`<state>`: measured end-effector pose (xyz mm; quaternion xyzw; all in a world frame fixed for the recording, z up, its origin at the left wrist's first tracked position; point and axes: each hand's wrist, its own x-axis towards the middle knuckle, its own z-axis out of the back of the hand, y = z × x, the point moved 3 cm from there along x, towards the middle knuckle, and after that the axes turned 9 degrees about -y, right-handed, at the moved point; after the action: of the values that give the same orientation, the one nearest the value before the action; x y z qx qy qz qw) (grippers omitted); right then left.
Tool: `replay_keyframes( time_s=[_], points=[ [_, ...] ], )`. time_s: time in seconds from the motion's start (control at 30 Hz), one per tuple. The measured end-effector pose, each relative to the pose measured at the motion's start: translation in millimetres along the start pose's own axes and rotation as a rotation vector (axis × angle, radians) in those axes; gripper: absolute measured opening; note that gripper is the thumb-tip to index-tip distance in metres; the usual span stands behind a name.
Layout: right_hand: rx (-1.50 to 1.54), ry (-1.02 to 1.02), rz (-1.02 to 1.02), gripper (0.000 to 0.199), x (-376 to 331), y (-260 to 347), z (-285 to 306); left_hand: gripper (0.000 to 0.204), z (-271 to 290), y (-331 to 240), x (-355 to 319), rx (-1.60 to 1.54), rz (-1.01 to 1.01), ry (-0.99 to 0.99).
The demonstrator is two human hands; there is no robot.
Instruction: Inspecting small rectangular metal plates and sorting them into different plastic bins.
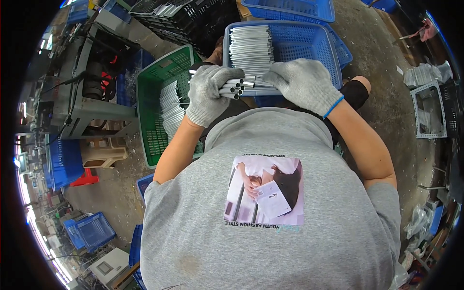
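My left hand, in a grey knit glove, is closed round a bundle of several silvery metal tubes, their hollow ends pointing right. My right hand, gloved too with a blue cuff edge, has thumb and fingers pinched together beside the bundle's ends. A thin shiny piece, which looks like another tube, runs from its fingertips toward the bundle. Just beyond both hands, a blue plastic basket holds a neat stack of metal tubes in its left part. Left of my left hand, more tubes lie in a green basket.
A black crate with tubes stands at the back left. Another blue basket is behind the nearer one. A machine frame rises on the left, above a beige stool. Plastic-wrapped bundles lie on the far right.
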<state>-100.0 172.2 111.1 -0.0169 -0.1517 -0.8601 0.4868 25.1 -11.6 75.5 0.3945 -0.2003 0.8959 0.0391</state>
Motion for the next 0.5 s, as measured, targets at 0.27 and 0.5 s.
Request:
replay_keyframes(
  time_s=[0.27, 0.5],
  points=[
    [0.219, 0.067, -0.166, 0.032, 2.7, -15.3, -15.9, 0.027, -19.0, 13.9, 1.4, 0.022, 0.075, 0.104],
    [0.074, 0.042, -0.292, 0.034, -22.3, -54.0, -59.2, 0.023, -109.2, 62.4, -30.4, 0.271, 0.313, 0.516]
  ],
)
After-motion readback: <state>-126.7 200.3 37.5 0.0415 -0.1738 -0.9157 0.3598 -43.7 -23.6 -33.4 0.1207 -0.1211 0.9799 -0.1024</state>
